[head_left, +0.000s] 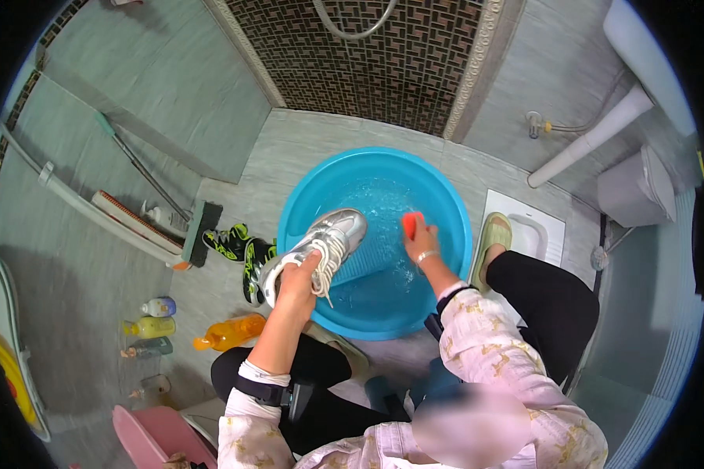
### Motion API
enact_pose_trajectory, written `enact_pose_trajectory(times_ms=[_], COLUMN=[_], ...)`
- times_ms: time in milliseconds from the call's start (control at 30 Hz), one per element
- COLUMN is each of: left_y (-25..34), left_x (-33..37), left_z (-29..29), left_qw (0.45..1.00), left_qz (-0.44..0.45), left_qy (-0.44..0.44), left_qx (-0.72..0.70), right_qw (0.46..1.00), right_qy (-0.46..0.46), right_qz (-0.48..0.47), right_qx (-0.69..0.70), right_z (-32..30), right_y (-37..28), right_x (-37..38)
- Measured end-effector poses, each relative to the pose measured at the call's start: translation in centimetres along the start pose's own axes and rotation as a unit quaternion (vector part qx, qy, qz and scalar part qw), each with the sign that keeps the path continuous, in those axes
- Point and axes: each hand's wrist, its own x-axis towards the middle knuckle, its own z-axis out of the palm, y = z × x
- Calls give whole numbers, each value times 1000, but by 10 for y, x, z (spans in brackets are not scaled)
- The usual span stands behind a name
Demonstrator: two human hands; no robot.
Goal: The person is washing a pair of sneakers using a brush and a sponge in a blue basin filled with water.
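My left hand (296,283) is closed on the heel end of a silver-and-white sneaker (339,227) with loose white laces. The sneaker is over the left part of a large blue basin (463,234), its toe pointing up and right. My right hand (422,241), wearing a bracelet, is closed around a small red-orange scrubber (411,223) above the water; whether it is a brush or a sponge I cannot tell. Clear water (383,195) ripples in the basin. Beneath it shows a ridged blue washboard (361,263), partly behind the sneaker.
Black-and-green shoes (256,270) stand against the basin's left side. An orange bottle (231,332) lies nearby, beside several small bottles (150,327). A broom (202,234) leans at the left wall. To the right are a squat toilet (533,230) and grey bin (637,187); a pink tub (160,438) is lower left.
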Motion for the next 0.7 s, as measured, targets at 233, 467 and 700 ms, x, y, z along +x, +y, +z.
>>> enact_pose_trajectory(times_ms=[233, 467, 700], left_y=[1, 6, -10], left_x=[6, 8, 6], left_z=[0, 2, 11], left_qw=[1000, 998, 987], left_qz=[-8, -28, 77], left_qy=[5, 7, 4], left_qx=[-9, 50, 143], right_qw=[993, 902, 843], right_qy=[-80, -40, 51], right_qz=[88, -282, -492], right_qx=[15, 324, 210], right_z=[36, -20, -49], right_y=[41, -60, -165], right_x=[-10, -20, -65])
